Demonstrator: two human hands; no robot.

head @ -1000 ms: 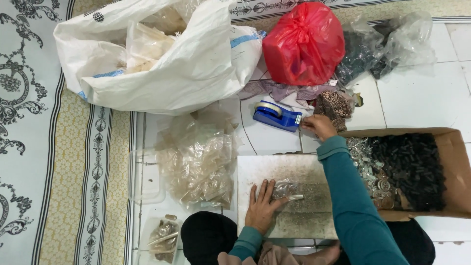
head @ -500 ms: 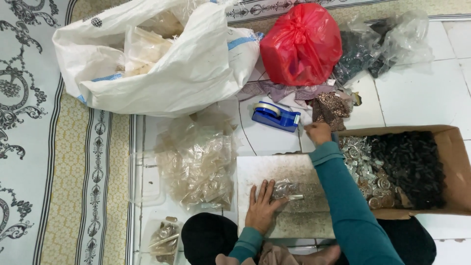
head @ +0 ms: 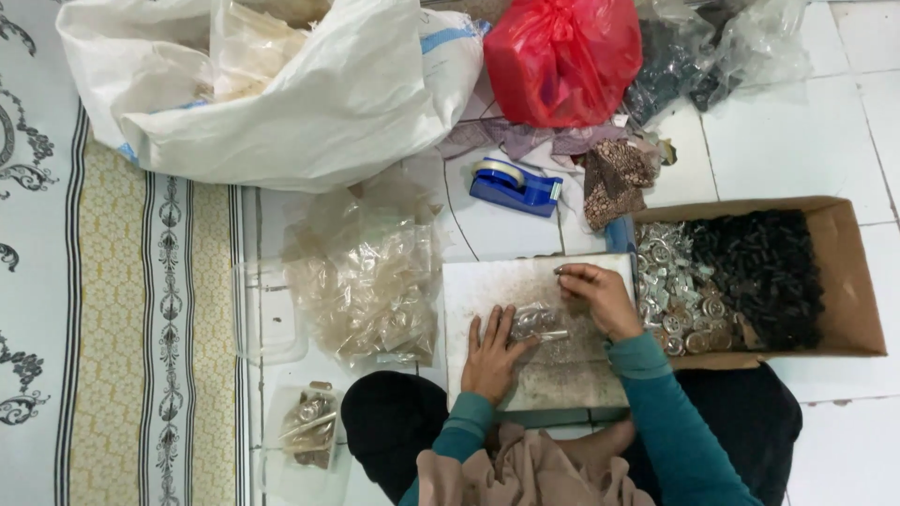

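While both hands work on the grey board (head: pixel 572 375), left hand (head: pixel 494 351) lies flat and open, pinning a small clear packet (head: pixel 536 321); right hand (head: pixel 600 295) pinches a tiny metal piece (head: pixel 561 270).

Big white sack (head: pixel 309 103) far above left hand, red bag (head: pixel 562 58) above right. Cardboard box (head: pixel 848 281) of silver and black parts just right of right hand. Pile of clear bags (head: pixel 366 276) left of left hand. Blue tape dispenser (head: pixel 514 186) above board.
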